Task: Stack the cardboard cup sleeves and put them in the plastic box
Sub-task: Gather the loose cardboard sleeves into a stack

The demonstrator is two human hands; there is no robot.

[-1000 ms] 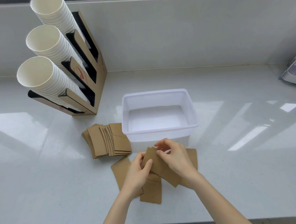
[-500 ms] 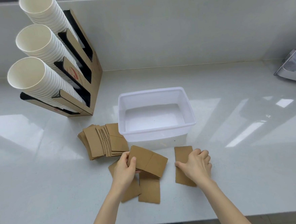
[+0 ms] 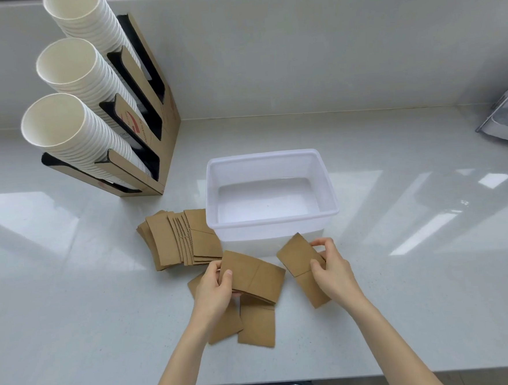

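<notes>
A clear plastic box (image 3: pixel 270 188) sits on a white counter (image 3: pixel 403 287). In front of it, the left hand (image 3: pixel 213 291) grips one cardboard sleeve (image 3: pixel 254 275) and the right hand (image 3: pixel 332 272) grips another sleeve (image 3: pixel 299 256). Two loose sleeves (image 3: pixel 257 324) lie below; a fanned pile (image 3: pixel 179 238) rests left of the box.

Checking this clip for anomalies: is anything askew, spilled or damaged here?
Nothing spilled or damaged. The sleeve pile left of the empty plastic box is fanned out, not squared. Loose sleeves lie crooked near the hands, left and right, each holding one.
</notes>
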